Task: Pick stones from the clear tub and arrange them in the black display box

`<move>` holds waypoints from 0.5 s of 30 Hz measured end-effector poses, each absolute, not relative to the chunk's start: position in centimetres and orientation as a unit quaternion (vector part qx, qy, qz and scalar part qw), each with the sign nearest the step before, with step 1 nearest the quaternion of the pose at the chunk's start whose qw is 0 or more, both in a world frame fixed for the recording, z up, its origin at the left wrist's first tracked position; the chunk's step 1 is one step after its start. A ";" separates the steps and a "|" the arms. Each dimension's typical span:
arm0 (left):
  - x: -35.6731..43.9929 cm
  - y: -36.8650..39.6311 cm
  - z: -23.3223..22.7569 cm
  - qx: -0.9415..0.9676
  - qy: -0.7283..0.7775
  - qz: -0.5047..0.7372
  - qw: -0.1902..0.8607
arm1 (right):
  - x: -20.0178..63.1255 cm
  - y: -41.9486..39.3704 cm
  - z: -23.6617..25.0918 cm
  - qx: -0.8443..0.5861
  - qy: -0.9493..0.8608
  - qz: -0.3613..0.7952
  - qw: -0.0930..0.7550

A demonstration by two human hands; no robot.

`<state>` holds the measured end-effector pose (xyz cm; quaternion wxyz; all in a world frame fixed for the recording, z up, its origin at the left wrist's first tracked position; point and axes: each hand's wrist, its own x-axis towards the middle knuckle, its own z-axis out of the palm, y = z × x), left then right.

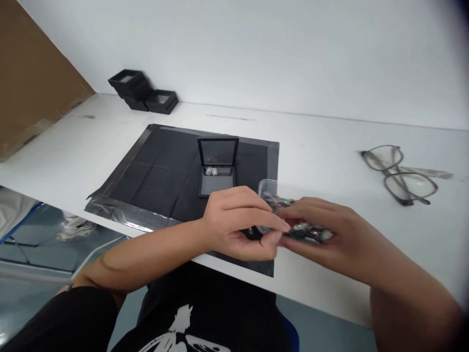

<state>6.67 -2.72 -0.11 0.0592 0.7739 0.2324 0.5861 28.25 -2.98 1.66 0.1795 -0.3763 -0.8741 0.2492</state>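
Observation:
Over a clear plastic container [269, 187] of small shiny pieces [309, 232], my left hand [244, 222] and my right hand [328, 232] meet at the fingertips. Thumb and forefinger of the left are pinched together. The right hand's fingers are also closed and hide part of the container; anything between the fingertips is too small to make out. Just beyond my left hand, a small black case [217, 185] stands open on a black mat [161, 171], its framed see-through lid raised. Two small pale round pieces [211, 171] lie side by side along its back edge.
Several black boxes [134, 88] with window tops are stacked at the table's back left. Eyeglasses [399, 173] lie on the white table [322, 161] to the right. A brown panel [32, 73] borders the left, and a white wall [256, 54] the back.

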 end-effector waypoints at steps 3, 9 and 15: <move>6.5 -2.5 -0.1 0.768 0.189 0.612 0.024 | 29.0 -2.5 1.5 -0.391 -0.871 0.216 0.206; 3.5 -1.5 1.1 0.817 0.246 0.520 -0.048 | 31.0 -1.3 1.9 -0.515 -0.816 0.118 0.235; -0.7 -1.2 4.5 0.839 0.318 0.439 -0.043 | 30.2 -1.8 2.0 -0.537 -0.748 0.112 0.374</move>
